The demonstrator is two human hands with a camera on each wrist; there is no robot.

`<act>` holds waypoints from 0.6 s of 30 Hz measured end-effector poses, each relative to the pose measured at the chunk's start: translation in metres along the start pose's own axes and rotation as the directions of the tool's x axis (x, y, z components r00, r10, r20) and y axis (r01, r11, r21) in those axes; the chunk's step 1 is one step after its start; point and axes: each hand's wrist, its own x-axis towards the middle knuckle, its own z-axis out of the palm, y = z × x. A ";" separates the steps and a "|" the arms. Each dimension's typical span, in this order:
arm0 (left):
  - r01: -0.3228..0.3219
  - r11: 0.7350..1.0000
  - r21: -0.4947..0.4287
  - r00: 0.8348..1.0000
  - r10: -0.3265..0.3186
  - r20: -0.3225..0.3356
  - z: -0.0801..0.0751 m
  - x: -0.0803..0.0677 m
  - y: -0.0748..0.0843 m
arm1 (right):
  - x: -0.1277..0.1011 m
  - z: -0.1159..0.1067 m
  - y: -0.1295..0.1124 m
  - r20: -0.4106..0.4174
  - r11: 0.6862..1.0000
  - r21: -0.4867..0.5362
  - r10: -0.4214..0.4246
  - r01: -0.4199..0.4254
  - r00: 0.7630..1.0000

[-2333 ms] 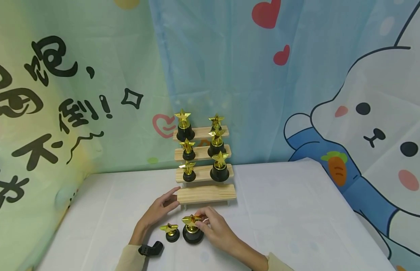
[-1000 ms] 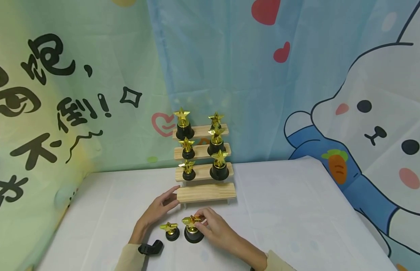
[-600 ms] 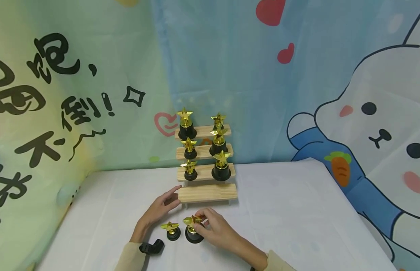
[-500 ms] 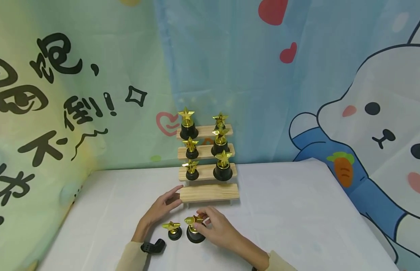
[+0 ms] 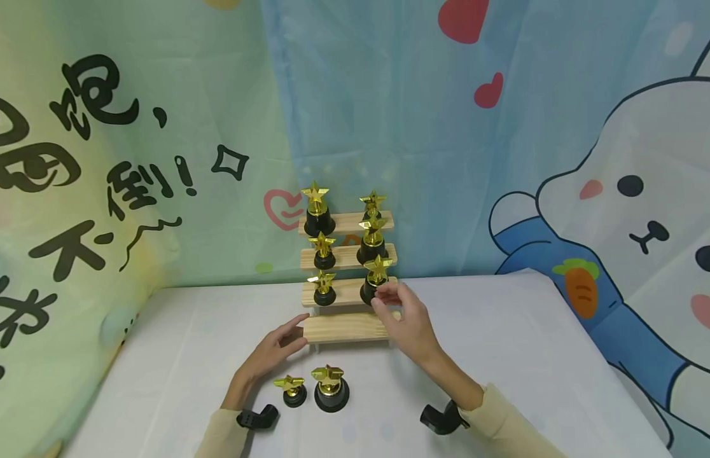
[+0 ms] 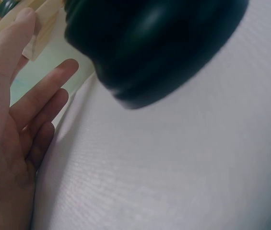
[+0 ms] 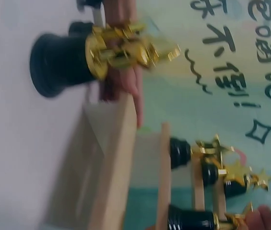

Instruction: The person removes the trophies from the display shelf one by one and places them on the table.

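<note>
A four-step wooden rack (image 5: pixel 343 327) stands at the table's back, with gold star trophies on black bases on its upper three steps. My right hand (image 5: pixel 383 298) reaches the large trophy (image 5: pixel 378 270) at the right of the second step. Its loosely curled fingertips (image 7: pixel 265 218) sit at the trophy's stem without a clear grip. My left hand (image 5: pixel 294 331) lies flat, fingers straight and touching the left end of the bare lowest step (image 6: pixel 44 24). A large trophy (image 5: pixel 331 388) and a small trophy (image 5: pixel 292 390) stand free on the table in front.
The table wears a white cloth (image 5: pixel 504 356), with room to the right and left of the rack. Printed curtains hang close behind and on the left. A blurred black trophy base (image 6: pixel 149 48) fills the left wrist view beside my palm (image 6: pixel 10 143).
My right hand has let go of the large trophy on the table and moved up and back to the second step's right trophy. The left hand has stayed put.
</note>
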 end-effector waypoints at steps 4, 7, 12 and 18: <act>-0.005 1.000 0.002 1.000 0.005 0.005 -0.001 0.000 0.001 | 0.016 -0.010 0.006 -0.072 0.999 -0.049 0.013 -0.017 0.997; -0.006 1.000 -0.001 1.000 0.006 0.006 -0.001 -0.001 0.002 | 0.026 -0.015 0.014 -0.088 0.998 -0.044 0.035 -0.039 0.995; 0.006 1.000 0.000 1.000 -0.006 0.003 -0.001 -0.001 0.004 | 0.038 -0.020 0.023 -0.065 0.996 -0.036 0.084 -0.086 0.994; 0.013 1.000 0.010 1.000 -0.013 -0.001 -0.001 -0.001 0.003 | 0.042 -0.023 0.031 -0.031 0.993 -0.050 0.109 -0.110 0.994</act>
